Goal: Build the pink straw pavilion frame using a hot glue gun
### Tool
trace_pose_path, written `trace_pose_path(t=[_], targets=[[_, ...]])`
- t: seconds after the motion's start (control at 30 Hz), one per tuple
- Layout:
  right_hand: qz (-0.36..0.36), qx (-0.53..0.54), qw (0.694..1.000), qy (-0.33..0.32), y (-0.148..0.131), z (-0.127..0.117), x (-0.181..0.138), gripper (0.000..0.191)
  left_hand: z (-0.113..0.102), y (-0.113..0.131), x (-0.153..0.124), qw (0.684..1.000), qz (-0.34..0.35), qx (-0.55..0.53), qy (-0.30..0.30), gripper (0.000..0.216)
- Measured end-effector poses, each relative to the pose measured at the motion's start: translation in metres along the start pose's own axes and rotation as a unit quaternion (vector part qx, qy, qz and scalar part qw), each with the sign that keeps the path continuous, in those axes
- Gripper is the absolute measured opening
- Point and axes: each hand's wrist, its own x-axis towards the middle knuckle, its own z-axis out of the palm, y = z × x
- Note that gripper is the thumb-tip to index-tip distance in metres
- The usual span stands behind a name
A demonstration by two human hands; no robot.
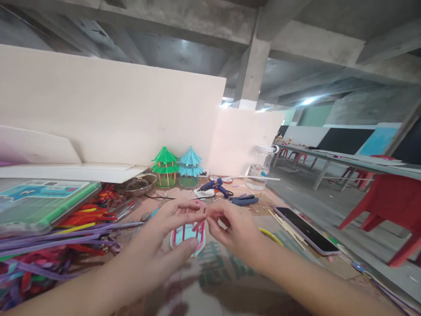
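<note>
My left hand [164, 237] and my right hand [232, 228] meet over a small pink frame of sticks [189, 232] with a light blue base, standing on brown cardboard [226, 281]. Left fingers pinch the top of the pink frame while the thumb rests by its base. Right fingers pinch a pink stick at the frame's upper right edge. Both hands are closed on the frame.
A green model pavilion [165, 166] and a blue one [190, 167] stand by the white board. A blue glue gun [215, 186], a plastic jar [261, 169], a phone [307, 230] and a pile of coloured strips [59, 237] lie around. Red chairs [391, 206] stand right.
</note>
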Motion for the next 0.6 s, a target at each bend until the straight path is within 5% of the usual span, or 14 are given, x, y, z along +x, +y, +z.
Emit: trace_pose_path(t=[0.23,0.4,0.6], targets=[[0.0,0.023,0.998,0.052,-0.006,-0.008,0.003,0.011,0.005,0.009,-0.007,0.998,-0.032,-0.044,-0.013,0.04],[-0.043,0.004,0.999,0.013,-0.004,-0.004,0.001,0.009,0.004,0.004,0.005,0.994,-0.083,-0.067,0.022,0.019],[-0.072,-0.008,0.997,-0.01,-0.012,-0.003,0.002,0.005,0.003,0.0,0.011,0.99,-0.136,-0.028,-0.011,0.022]])
